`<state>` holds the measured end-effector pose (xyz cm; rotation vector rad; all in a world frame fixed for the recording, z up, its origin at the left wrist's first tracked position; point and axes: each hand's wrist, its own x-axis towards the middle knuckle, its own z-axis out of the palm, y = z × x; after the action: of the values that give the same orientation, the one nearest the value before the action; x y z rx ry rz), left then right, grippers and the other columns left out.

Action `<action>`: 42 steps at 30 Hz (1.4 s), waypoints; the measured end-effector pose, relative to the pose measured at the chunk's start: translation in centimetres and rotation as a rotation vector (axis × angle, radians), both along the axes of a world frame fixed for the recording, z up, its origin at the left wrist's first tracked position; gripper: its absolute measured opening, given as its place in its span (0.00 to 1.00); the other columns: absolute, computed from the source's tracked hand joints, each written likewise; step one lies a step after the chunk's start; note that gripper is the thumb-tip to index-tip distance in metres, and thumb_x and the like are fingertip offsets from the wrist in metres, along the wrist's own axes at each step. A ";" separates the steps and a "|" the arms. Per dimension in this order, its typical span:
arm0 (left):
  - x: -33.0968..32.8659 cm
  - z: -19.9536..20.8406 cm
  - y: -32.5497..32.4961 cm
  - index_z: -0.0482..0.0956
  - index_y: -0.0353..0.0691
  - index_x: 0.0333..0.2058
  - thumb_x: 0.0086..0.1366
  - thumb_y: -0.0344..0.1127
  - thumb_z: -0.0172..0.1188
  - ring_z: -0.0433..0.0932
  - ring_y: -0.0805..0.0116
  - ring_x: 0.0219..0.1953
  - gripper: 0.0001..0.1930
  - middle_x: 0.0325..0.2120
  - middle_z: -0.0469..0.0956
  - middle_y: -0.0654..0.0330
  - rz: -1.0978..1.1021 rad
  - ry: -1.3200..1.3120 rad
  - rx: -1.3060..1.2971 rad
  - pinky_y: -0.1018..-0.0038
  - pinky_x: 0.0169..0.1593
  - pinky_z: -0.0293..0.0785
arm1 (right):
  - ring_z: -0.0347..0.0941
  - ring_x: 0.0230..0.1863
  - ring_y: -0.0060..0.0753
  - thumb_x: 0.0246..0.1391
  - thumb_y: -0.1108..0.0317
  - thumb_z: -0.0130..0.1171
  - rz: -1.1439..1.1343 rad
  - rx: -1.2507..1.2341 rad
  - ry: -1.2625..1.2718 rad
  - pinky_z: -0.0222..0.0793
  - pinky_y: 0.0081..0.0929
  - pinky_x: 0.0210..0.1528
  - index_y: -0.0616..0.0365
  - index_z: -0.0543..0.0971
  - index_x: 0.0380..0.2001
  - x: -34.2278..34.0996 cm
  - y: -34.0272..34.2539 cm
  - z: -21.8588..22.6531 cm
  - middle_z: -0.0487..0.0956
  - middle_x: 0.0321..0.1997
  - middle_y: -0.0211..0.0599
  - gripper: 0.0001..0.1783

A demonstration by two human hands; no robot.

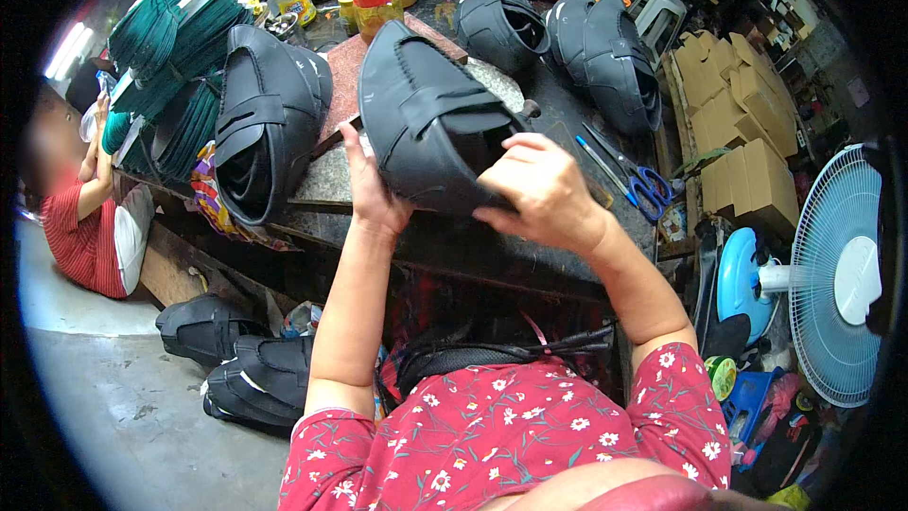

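A black loafer-style shoe upper (411, 104), with a strap across it and stitching round its toe, is held up over the workbench between my two hands. Its toe points away from me. My left hand (378, 185) supports it from the left side and below, thumb raised along its edge. At the heel end, my right hand (544, 185) grips the opening's rim with its fingers curled inside. Another black shoe upper (270, 123) rests on the bench just left of my left hand. Farther back to the right are more black uppers (501, 26), some nested in a stack (605, 57).
Blue-handled scissors (648, 191) and a blue pen (605, 166) lie right of my right hand. Jars (376, 5) and green bundled pieces (175, 33) crowd the back left. A fan (842, 274) and cardboard boxes (742, 114) stand at right. A seated person (90, 208) is at left.
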<state>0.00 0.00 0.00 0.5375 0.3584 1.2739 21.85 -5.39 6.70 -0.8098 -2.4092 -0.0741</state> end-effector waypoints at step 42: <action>2.0 -3.6 0.6 0.78 0.38 0.46 0.62 0.29 0.62 0.82 0.67 0.28 0.13 0.29 0.82 0.56 0.670 1.270 0.561 0.71 0.34 0.79 | 0.80 0.44 0.54 0.45 0.48 0.73 -0.554 0.074 -0.147 0.75 0.46 0.46 0.52 0.71 0.50 5.2 25.9 -5.6 0.83 0.40 0.50 0.34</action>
<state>1.97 0.65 -3.62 1.8197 1.3311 1.5250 27.05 20.56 1.07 -1.4549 -2.2259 -0.4483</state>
